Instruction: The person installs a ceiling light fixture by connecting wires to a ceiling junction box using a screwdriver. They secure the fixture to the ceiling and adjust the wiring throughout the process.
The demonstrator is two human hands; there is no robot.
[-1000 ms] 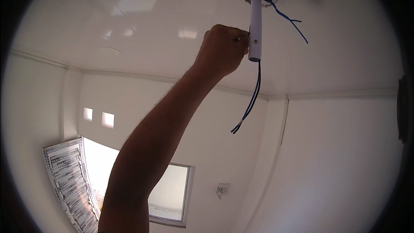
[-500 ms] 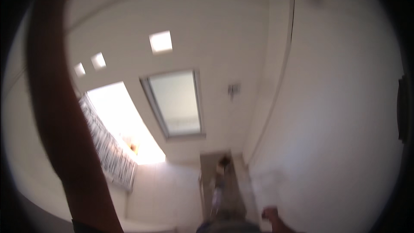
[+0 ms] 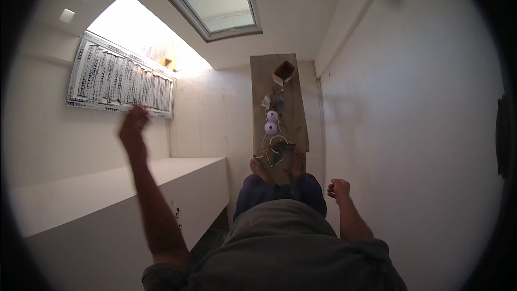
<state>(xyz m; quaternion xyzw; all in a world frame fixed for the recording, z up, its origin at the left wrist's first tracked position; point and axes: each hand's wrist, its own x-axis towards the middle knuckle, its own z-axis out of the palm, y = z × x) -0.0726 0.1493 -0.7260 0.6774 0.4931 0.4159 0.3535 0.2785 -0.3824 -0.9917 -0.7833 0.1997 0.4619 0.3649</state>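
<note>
My left hand (image 3: 133,125) is raised at the left, in front of a slatted panel with printed wrapping (image 3: 107,78). It is slightly blurred; its fingers look curled in, and I cannot see whether anything is inside them. At the lower right my right hand (image 3: 339,189) hangs beside the white wall, fingers folded into a loose fist whose inside is hidden. Below, my bare feet stand on a long brown platform (image 3: 293,91). Two pale purple spools (image 3: 271,127) lie there ahead of my feet, with a pale looped cord (image 3: 279,139) and small dark items nearby.
An open cardboard box (image 3: 283,73) sits toward the platform's far end. To the left stands a white cabinet (image 3: 202,180) with a flat top. A grey-framed window (image 3: 257,21) is in the wall ahead, and a plain white wall (image 3: 409,145) rises close on the right.
My view has tipped downward, bringing the platform, feet and cabinet into sight. My left arm has come down from overhead to about the panel's height. The right hand remains low, by the wall.
</note>
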